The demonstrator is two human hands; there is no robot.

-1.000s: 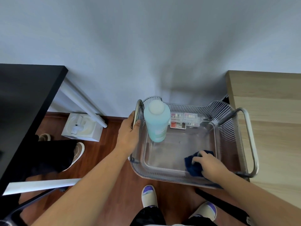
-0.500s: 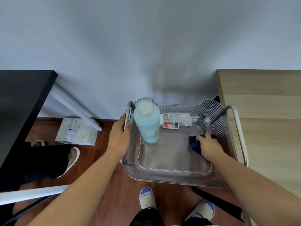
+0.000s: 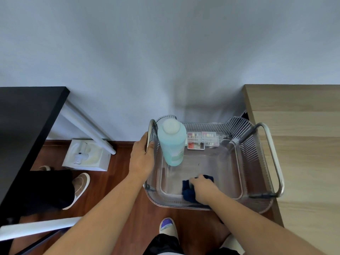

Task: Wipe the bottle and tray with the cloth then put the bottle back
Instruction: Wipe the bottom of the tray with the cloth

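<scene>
A clear ribbed plastic tray point(image 3: 246, 144) with metal handles sits in front of me between two tables. A pale blue-green bottle point(image 3: 173, 142) with a white cap stands upright in its back left corner. My left hand point(image 3: 142, 159) grips the tray's left handle. My right hand point(image 3: 204, 189) presses a dark blue cloth point(image 3: 187, 190) onto the tray's floor near the front edge, fingers curled over it.
Small clear boxes point(image 3: 202, 139) with coloured contents lie at the tray's back wall. A wooden table point(image 3: 303, 153) is on the right, a black table point(image 3: 24, 122) on the left. A white box point(image 3: 86, 155) and another person's shoe point(image 3: 79, 184) are on the floor.
My right hand has dragged the cloth from the tray's right back area to its front middle. The left hand keeps its hold on the handle. The bottle has not moved.
</scene>
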